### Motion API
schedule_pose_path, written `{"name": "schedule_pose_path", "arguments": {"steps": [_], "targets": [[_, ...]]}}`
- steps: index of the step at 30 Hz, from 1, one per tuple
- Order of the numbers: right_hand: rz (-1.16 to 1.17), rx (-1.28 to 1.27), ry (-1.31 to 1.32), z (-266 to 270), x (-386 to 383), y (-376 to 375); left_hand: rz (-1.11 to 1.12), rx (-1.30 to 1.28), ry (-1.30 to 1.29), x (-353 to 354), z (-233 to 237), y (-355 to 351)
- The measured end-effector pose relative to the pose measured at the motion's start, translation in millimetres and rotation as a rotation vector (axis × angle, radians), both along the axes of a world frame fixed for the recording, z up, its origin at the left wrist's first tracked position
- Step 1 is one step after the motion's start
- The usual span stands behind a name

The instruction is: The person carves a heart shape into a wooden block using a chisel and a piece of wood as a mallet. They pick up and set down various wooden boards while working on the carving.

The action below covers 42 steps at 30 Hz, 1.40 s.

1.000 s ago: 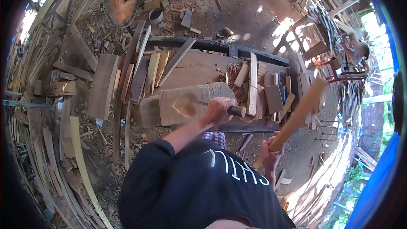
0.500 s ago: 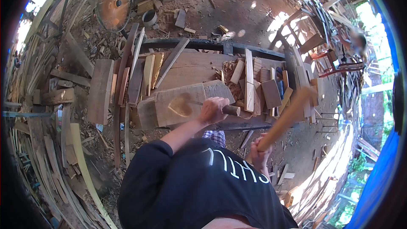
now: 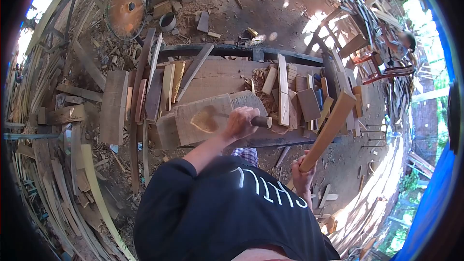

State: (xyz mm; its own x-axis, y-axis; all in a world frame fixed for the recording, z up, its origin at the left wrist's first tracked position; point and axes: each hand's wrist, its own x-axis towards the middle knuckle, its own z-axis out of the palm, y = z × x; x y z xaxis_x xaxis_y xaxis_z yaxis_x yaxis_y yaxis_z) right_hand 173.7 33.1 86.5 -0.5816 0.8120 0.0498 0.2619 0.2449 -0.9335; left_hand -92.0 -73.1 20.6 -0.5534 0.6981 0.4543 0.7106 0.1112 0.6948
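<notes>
While dirt floor [image 3: 263, 0] lies past the hands, nearer are a bench [image 3: 212, 75], a black shirt [image 3: 217, 212] showing "HILL" and, under the left hand [image 3: 240, 123], a scooped board [image 3: 205, 119]. Apart, the right hand [image 3: 303, 174] grips a bar [image 3: 328, 130], the left a handle [image 3: 262, 122].

Offcuts [image 3: 308, 104] beside handle [image 3: 261, 122]; gap between hands [image 3: 241, 123]

Person's left hand [image 3: 241, 123] grips chisel [image 3: 261, 122], blade toward hollow in block [image 3: 186, 133]. Right hand [image 3: 303, 173] holds wooden club [image 3: 328, 130], tilted. Offcuts [image 3: 308, 104] lie on bench [image 3: 212, 78].
</notes>
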Motion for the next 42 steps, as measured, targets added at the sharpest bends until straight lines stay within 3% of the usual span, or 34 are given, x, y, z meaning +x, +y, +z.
{"name": "schedule_pose_path", "arguments": {"steps": [1, 6, 8, 10, 11, 13, 14, 16, 22, 28, 31, 33, 36, 40, 42], "targets": [[-0.001, 0.004, 0.002, -2, -2, -3, 0.013, -0.006, -0.001, -2, -1, 1], [0.326, -0.033, -0.487, -6, -7, 2, 0.032, -0.010, -0.030, -4, -1, -4], [0.232, -0.016, -0.451, 11, -13, 2, 0.005, 0.033, -0.025, -4, 5, -4], [0.129, 0.000, -0.193, 21, -16, -4, -0.004, 0.050, -0.030, -2, 8, -3], [0.071, 0.025, -0.183, 19, -16, -7, 0.021, 0.039, -0.023, 0, 4, -1], [0.146, 0.084, -0.170, 1, -18, -7, -0.008, 0.039, -0.014, 0, 14, -1], [0.278, -0.011, -0.209, -7, -15, -2, -0.039, 0.054, 0.001, -1, 7, -2], [0.415, -0.064, -0.402, -9, -10, 10, -0.035, -0.063, 0.014, -4, -6, -6], [0.183, -0.049, -0.111, 20, -26, 3, -0.048, -0.005, -0.007, -1, 2, -7], [0.293, -0.016, -0.226, -2, -26, 2, -0.032, 0.062, -0.022, -8, 5, -13], [0.308, 0.030, -0.245, 12, -34, -2, 0.041, 0.156, -0.174, -16, 0, -26], [0.246, 0.110, -0.028, 32, -45, -7, 0.098, 0.175, -0.200, -17, 5, -34], [0.214, 0.068, 0.094, 37, -53, -21, 0.164, 0.240, -0.221, -24, -10, -39], [0.537, 0.139, -0.334, 8, -54, -12, 0.208, 0.221, -0.291, -26, -26, -51], [0.500, 0.191, -0.275, 22, -57, -7, 0.185, 0.279, -0.249, -34, -24, -40]]}}
